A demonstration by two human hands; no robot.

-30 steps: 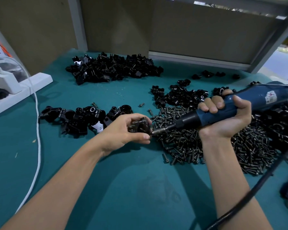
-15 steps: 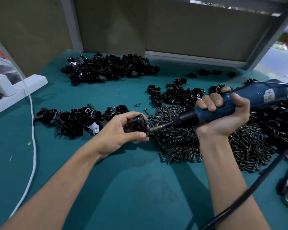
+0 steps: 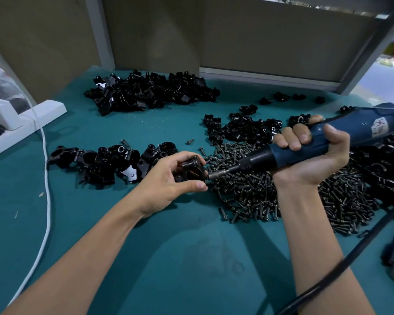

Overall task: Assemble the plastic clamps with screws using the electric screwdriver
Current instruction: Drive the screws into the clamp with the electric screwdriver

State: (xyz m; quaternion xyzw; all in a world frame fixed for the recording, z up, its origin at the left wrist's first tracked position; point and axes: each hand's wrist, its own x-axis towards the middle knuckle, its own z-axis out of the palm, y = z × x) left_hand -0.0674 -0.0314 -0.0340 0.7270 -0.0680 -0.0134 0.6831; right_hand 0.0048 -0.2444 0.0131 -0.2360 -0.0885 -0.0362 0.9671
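Leftmost: white power strip, white cable, on teal bench. Next: cluster of black plastic clamps. Centre: left hand, grip pinching single black plastic clamp beside pile of dark metal screws. Right: right hand, grip wrapped round blue electric screwdriver, bit touching held clamp.

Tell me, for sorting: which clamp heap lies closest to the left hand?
The row of clamps just left of the left hand; the rest lie farther off.

Bare forearms, left hand, right hand
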